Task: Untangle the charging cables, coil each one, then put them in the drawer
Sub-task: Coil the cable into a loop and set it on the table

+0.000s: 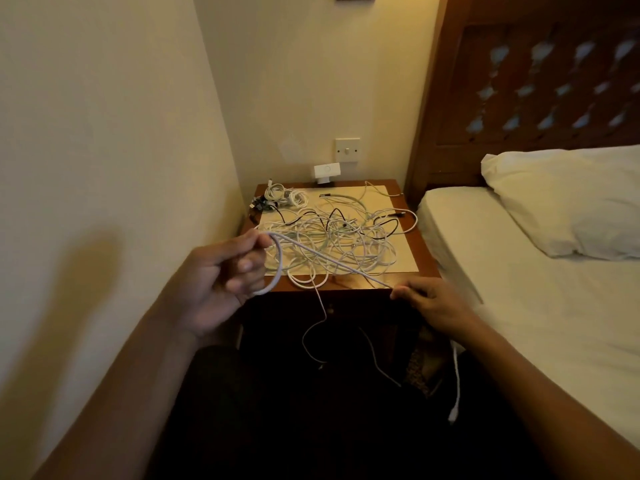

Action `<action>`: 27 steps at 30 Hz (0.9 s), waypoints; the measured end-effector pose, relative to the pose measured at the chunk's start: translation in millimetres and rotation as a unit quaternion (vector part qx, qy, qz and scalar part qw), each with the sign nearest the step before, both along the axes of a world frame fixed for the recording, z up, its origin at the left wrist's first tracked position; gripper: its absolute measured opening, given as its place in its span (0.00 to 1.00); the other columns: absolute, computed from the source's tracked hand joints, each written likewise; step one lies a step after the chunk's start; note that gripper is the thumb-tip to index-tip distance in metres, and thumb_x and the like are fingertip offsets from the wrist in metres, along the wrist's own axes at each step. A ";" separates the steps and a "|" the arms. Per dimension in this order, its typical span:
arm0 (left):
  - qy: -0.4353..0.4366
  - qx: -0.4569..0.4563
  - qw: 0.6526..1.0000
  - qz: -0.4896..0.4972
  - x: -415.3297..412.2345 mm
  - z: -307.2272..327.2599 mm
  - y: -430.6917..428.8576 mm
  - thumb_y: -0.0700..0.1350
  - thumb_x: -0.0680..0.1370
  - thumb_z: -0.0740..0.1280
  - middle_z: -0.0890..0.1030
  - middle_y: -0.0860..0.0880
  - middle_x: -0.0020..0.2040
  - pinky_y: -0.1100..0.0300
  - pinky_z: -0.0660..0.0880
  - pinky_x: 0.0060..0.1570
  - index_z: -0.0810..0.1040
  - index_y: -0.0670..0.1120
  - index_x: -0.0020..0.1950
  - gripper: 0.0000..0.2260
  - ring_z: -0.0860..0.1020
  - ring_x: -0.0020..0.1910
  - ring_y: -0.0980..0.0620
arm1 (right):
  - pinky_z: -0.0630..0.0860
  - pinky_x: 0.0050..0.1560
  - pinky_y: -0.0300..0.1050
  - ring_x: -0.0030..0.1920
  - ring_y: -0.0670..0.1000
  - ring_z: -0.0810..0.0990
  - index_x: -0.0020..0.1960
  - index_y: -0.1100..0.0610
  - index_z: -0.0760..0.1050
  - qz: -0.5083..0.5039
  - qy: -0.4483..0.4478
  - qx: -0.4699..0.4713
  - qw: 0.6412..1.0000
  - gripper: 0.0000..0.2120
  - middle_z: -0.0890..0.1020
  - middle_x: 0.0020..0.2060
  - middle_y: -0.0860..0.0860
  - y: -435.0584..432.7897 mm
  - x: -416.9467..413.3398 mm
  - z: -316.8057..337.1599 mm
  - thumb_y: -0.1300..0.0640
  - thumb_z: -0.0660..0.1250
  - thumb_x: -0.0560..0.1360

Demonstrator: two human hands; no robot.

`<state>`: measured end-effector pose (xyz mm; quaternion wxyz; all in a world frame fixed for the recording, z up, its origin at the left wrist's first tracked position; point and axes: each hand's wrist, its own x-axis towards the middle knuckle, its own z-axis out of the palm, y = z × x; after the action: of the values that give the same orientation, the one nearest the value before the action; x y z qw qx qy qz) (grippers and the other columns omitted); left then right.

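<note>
**Stretching one cable between two hands**

On the left hand (221, 278), the fingers (246, 265) curl around a loop of white cable (332, 260), with thumb and forefinger pinching it at the top. From there the cable runs straight and taut to the right hand (436, 306), whose fingertips pinch it just at the front edge of the tabletop (420, 252). A loose white length hangs down by the right wrist. Beyond the hands, a tangle (346, 237) of white, green and black strands covers most of the tabletop, and one thin strand dangles over the front edge. Coiled cables (285, 197) lie at the back left corner. The drawer (356, 306) sits in shadow below and looks closed. A bed (519, 289) with a pillow (571, 202) stands just to the right.
</note>
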<state>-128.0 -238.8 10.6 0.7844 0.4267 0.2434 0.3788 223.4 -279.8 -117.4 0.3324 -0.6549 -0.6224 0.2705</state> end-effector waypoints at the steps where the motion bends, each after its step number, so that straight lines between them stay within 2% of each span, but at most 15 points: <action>1: 0.007 0.003 1.000 -0.004 3.7 1.9 -3.1 0.43 0.82 0.59 0.66 0.51 0.29 0.64 0.56 0.24 0.79 0.40 0.45 0.12 0.61 0.20 0.60 | 0.68 0.46 0.37 0.45 0.39 0.77 0.46 0.46 0.85 -0.017 -0.015 -0.002 1.000 0.10 0.83 0.41 0.41 -0.2 0.4 -4.2 0.52 0.67 0.82; 3: 0.012 0.032 0.999 -0.022 9.9 6.3 -8.6 0.43 0.82 0.58 0.66 0.51 0.29 0.63 0.53 0.25 0.79 0.39 0.47 0.13 0.57 0.20 0.60 | 0.67 0.42 0.34 0.44 0.40 0.76 0.47 0.47 0.83 -0.045 -0.049 -0.013 0.998 0.10 0.81 0.41 0.42 -0.4 -3.1 -12.9 0.52 0.65 0.83; 5: -0.013 0.064 0.998 -0.020 10.7 15.0 -9.0 0.44 0.83 0.57 0.64 0.53 0.28 0.63 0.52 0.25 0.79 0.40 0.48 0.13 0.52 0.22 0.58 | 0.70 0.42 0.40 0.43 0.46 0.78 0.47 0.46 0.81 -0.057 -0.066 -0.035 0.996 0.10 0.82 0.40 0.45 -2.9 -4.3 -25.1 0.51 0.63 0.84; 7: -0.046 0.079 0.996 0.006 6.0 26.7 -6.4 0.45 0.83 0.57 0.63 0.54 0.28 0.64 0.54 0.23 0.79 0.42 0.47 0.13 0.51 0.24 0.58 | 0.71 0.42 0.43 0.42 0.46 0.79 0.49 0.46 0.80 -0.059 -0.066 -0.035 0.995 0.11 0.82 0.41 0.45 -7.1 0.4 -38.5 0.51 0.60 0.85; 9: -0.086 0.080 0.992 0.038 -3.0 36.4 -2.7 0.45 0.84 0.56 0.64 0.55 0.28 0.66 0.58 0.23 0.78 0.43 0.46 0.14 0.52 0.23 0.57 | 0.71 0.40 0.39 0.41 0.45 0.79 0.51 0.46 0.78 -0.056 -0.078 -0.025 0.995 0.10 0.82 0.41 0.45 -10.5 5.1 -48.5 0.52 0.59 0.86; 11: -0.108 0.080 0.988 0.077 -11.5 40.1 4.1 0.45 0.86 0.54 0.64 0.55 0.29 0.66 0.60 0.24 0.78 0.44 0.46 0.16 0.54 0.23 0.57 | 0.69 0.36 0.36 0.38 0.46 0.78 0.53 0.47 0.78 -0.051 -0.097 -0.053 0.993 0.09 0.81 0.38 0.48 -11.7 9.6 -55.4 0.53 0.59 0.86; 15: -0.109 0.078 0.982 0.132 -24.0 45.1 19.0 0.47 0.87 0.55 0.63 0.56 0.30 0.64 0.61 0.26 0.78 0.45 0.46 0.15 0.58 0.23 0.56 | 0.74 0.41 0.41 0.40 0.50 0.79 0.51 0.47 0.78 -0.042 -0.137 -0.148 0.978 0.09 0.80 0.40 0.49 -3.1 23.0 -67.4 0.59 0.63 0.83; 17: -0.125 0.085 0.978 0.147 -29.1 49.7 25.5 0.47 0.87 0.57 0.63 0.56 0.30 0.64 0.60 0.28 0.78 0.45 0.47 0.14 0.58 0.24 0.56 | 0.74 0.40 0.35 0.40 0.48 0.79 0.48 0.46 0.78 -0.056 -0.150 -0.149 0.976 0.11 0.80 0.38 0.46 5.1 25.3 -67.6 0.60 0.63 0.82; 19: -0.141 0.088 0.974 0.153 -29.0 53.7 30.6 0.47 0.87 0.57 0.63 0.56 0.31 0.64 0.60 0.28 0.78 0.45 0.47 0.14 0.59 0.24 0.57 | 0.73 0.37 0.28 0.38 0.43 0.78 0.48 0.47 0.80 -0.062 -0.171 -0.147 0.972 0.11 0.81 0.38 0.44 12.7 27.5 -66.4 0.61 0.63 0.81; 20: -0.137 0.090 0.974 0.155 -26.6 54.4 31.6 0.46 0.86 0.57 0.63 0.56 0.30 0.65 0.60 0.28 0.78 0.46 0.47 0.14 0.59 0.24 0.57 | 0.76 0.41 0.30 0.40 0.42 0.79 0.51 0.48 0.81 -0.057 -0.181 -0.164 0.968 0.11 0.83 0.42 0.44 16.4 27.2 -64.9 0.62 0.64 0.81; 21: -0.119 0.093 0.976 0.155 -22.4 54.4 30.8 0.46 0.86 0.56 0.63 0.55 0.29 0.66 0.59 0.27 0.77 0.45 0.47 0.14 0.58 0.23 0.58 | 0.79 0.49 0.36 0.46 0.43 0.81 0.56 0.48 0.81 -0.042 -0.199 -0.192 0.960 0.12 0.84 0.49 0.46 18.7 24.3 -60.5 0.63 0.65 0.80; 23: -0.058 0.103 0.985 0.127 -11.4 48.4 27.4 0.45 0.85 0.56 0.64 0.54 0.28 0.65 0.56 0.26 0.76 0.44 0.47 0.13 0.58 0.22 0.60 | 0.75 0.64 0.46 0.64 0.51 0.79 0.73 0.51 0.73 -0.004 -0.259 -0.238 0.936 0.22 0.80 0.65 0.51 19.9 13.3 -42.8 0.59 0.69 0.80; 24: -0.027 0.111 0.989 0.096 -4.8 43.1 25.1 0.45 0.84 0.57 0.64 0.53 0.28 0.64 0.54 0.26 0.76 0.43 0.47 0.12 0.58 0.22 0.60 | 0.72 0.68 0.47 0.69 0.54 0.75 0.77 0.52 0.68 0.005 -0.282 -0.237 0.930 0.29 0.76 0.70 0.53 17.7 5.6 -27.3 0.56 0.71 0.79; 25: 0.001 0.117 0.991 0.061 2.2 36.8 22.7 0.45 0.84 0.57 0.64 0.52 0.29 0.62 0.53 0.26 0.77 0.43 0.47 0.11 0.59 0.22 0.59 | 0.70 0.70 0.47 0.72 0.55 0.72 0.79 0.53 0.65 0.009 -0.277 -0.220 0.935 0.33 0.73 0.73 0.54 14.7 -3.0 -8.8 0.54 0.74 0.77; 27: 0.044 0.115 0.992 0.008 17.5 22.6 17.8 0.45 0.83 0.59 0.66 0.51 0.30 0.61 0.53 0.27 0.78 0.42 0.48 0.11 0.59 0.22 0.58 | 0.69 0.72 0.49 0.74 0.53 0.69 0.80 0.50 0.62 0.035 -0.205 -0.142 0.968 0.38 0.70 0.76 0.53 11.2 -24.0 30.0 0.53 0.75 0.75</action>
<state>-110.5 -221.0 33.2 0.7156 0.5282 0.2362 0.3913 199.4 -268.6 -87.4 0.0920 -0.7148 -0.6547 0.2278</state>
